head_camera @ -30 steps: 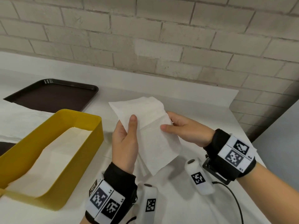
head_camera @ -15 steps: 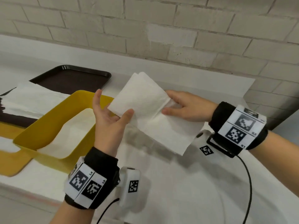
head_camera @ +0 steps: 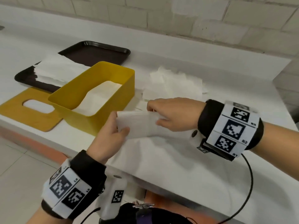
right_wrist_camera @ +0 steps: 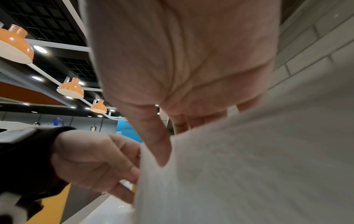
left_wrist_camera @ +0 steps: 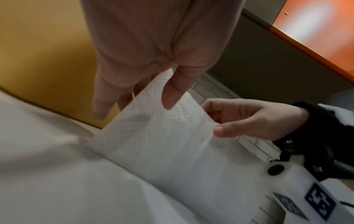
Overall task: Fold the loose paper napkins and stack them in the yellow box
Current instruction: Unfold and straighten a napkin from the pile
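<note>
The napkin (head_camera: 139, 125) hangs folded over the counter edge (head_camera: 169, 160), just right of the yellow box (head_camera: 97, 88). The left hand (head_camera: 108, 136) pinches its left end, and the right hand (head_camera: 174, 113) pinches its right end.

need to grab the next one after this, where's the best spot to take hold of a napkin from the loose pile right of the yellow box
Probably by the flat near edge of the loose pile, coming from the front with the right hand. The rear sheets look crumpled and overlapping; the front sheet lies flatter on the counter, so a corner pinch should lift one alone.
</note>
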`<state>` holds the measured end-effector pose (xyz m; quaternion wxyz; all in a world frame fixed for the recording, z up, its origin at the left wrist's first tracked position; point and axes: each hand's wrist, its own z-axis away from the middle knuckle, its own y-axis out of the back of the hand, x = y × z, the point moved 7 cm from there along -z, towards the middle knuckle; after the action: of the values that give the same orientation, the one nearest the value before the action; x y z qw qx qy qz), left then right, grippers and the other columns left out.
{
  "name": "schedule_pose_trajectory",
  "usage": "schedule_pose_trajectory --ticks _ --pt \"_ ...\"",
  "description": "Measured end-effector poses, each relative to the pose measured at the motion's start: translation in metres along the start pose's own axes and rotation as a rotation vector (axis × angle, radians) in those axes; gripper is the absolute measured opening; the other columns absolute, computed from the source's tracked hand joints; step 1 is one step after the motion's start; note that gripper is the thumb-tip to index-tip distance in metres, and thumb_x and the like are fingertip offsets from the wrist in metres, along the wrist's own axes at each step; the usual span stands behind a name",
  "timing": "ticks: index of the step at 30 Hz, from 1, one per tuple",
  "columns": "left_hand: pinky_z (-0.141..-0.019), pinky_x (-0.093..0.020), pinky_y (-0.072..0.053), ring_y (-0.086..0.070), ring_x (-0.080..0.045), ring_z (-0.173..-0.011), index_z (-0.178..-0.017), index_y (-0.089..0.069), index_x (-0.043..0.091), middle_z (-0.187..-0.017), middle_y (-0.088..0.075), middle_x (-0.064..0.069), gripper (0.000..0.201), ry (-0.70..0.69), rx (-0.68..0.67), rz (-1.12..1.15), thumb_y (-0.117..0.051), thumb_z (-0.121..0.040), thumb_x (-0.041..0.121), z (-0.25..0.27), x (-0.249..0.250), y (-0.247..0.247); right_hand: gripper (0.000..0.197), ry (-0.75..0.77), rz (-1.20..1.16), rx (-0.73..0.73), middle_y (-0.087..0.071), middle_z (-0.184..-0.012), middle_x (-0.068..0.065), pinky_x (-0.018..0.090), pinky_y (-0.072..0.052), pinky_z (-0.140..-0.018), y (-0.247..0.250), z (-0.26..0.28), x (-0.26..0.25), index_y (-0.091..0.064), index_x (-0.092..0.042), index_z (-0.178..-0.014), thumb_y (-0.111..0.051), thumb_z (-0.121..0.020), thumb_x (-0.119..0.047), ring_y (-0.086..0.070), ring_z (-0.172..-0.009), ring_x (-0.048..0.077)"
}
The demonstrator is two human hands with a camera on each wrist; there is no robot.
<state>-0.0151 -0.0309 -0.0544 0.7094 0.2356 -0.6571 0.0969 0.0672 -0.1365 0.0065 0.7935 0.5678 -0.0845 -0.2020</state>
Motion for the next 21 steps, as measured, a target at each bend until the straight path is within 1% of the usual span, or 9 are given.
schedule_pose_trajectory --ticks 3,5,9,11,14,16,18,19,21 --pt "-0.066 -0.013 -0.044 -0.048 -0.002 -0.081 -0.113 -0.036 0.012 -0.093 -0.047 0.007 0.026 0.031 -0.002 0.009 -0.044 -0.093 -0.003 0.002 -0.005 -0.002 0.009 -0.008 0.013 0.021 -0.046 -0.101 0.003 0.033 -0.038 -0.069 -0.011 -0.008 -0.008 -0.033 -0.019 -0.103 -0.037 -0.097 -0.013 -0.043 -0.076 0.024" --pt "-0.063 -0.008 -0.044 -0.048 0.000 -0.081 -0.110 -0.037 0.013 -0.093 -0.047 0.009 0.026 0.043 -0.009 0.026 -0.042 -0.092 -0.006 0.003 -0.007 -0.006 0.014 -0.009 0.035 0.034 -0.040 -0.092 -0.001 0.033 -0.037 -0.066 -0.015 -0.012 -0.011 -0.035 -0.017 -0.105 -0.036 -0.095 -0.008 -0.043 -0.074 0.023" --pt "-0.077 -0.022 -0.042 -0.050 -0.006 -0.091 -0.095 -0.043 0.021 -0.097 -0.050 0.005 0.029 0.027 0.024 0.068 -0.039 -0.092 -0.007 0.005 -0.006 -0.006 0.014 0.021 0.028 0.076 -0.036 -0.091 -0.004 0.031 -0.031 -0.064 -0.010 -0.011 -0.018 -0.034 -0.018 -0.101 -0.035 -0.096 -0.006 -0.038 -0.073 0.020" --pt "-0.083 -0.025 -0.044 -0.051 -0.009 -0.097 -0.101 -0.043 0.021 -0.104 -0.052 0.002 0.031 0.024 0.075 0.127 -0.041 -0.091 -0.009 0.007 -0.008 0.000 0.009 0.033 -0.001 0.106 -0.041 -0.097 -0.003 0.030 -0.031 -0.065 -0.004 -0.006 -0.018 -0.036 -0.017 -0.103 -0.038 -0.097 -0.011 -0.037 -0.073 0.017" --pt "-0.082 -0.021 -0.043 -0.050 -0.009 -0.101 -0.114 -0.037 0.018 -0.109 -0.049 0.005 0.035 0.072 0.108 0.184 -0.044 -0.091 -0.007 0.008 -0.016 0.005 0.022 -0.043 -0.009 0.051 -0.048 -0.114 0.001 0.030 -0.035 -0.070 -0.005 -0.002 -0.008 -0.037 -0.015 -0.117 -0.041 -0.097 -0.024 -0.043 -0.081 0.018" --pt "-0.091 -0.027 -0.043 -0.049 -0.011 -0.110 -0.122 -0.037 0.019 -0.114 -0.051 0.009 0.039 0.088 0.047 0.126 -0.045 -0.092 -0.003 0.007 -0.019 -0.001 0.024 -0.114 0.053 -0.020 -0.050 -0.108 0.003 0.031 -0.036 -0.070 -0.013 -0.004 -0.001 -0.037 -0.012 -0.119 -0.038 -0.098 -0.023 -0.044 -0.081 0.019" --pt "-0.102 -0.035 -0.040 -0.048 -0.013 -0.121 -0.133 -0.039 0.018 -0.127 -0.052 0.005 0.045 0.072 -0.022 0.071 -0.044 -0.093 -0.001 0.007 -0.018 -0.011 0.020 -0.122 0.122 -0.032 -0.044 -0.087 -0.001 0.031 -0.035 -0.066 -0.017 -0.007 -0.001 -0.037 -0.011 -0.117 -0.035 -0.098 -0.015 -0.043 -0.078 0.021" --pt "-0.105 -0.036 -0.039 -0.047 -0.013 -0.123 -0.136 -0.039 0.018 -0.131 -0.052 0.004 0.047 0.053 -0.027 0.065 -0.042 -0.093 -0.001 0.006 -0.016 -0.013 0.021 -0.116 0.136 -0.016 -0.041 -0.085 -0.002 0.030 -0.034 -0.066 -0.015 -0.007 -0.002 -0.038 -0.012 -0.118 -0.035 -0.097 -0.012 -0.043 -0.079 0.021" --pt "-0.106 -0.034 -0.038 -0.046 -0.012 -0.124 -0.130 -0.041 0.019 -0.129 -0.052 0.003 0.043 0.011 0.013 0.072 -0.040 -0.093 -0.003 0.005 -0.012 -0.011 0.026 -0.107 0.123 0.031 -0.047 -0.098 -0.001 0.030 -0.033 -0.066 -0.006 -0.005 -0.002 -0.038 -0.015 -0.122 -0.036 -0.096 -0.010 -0.044 -0.084 0.021"
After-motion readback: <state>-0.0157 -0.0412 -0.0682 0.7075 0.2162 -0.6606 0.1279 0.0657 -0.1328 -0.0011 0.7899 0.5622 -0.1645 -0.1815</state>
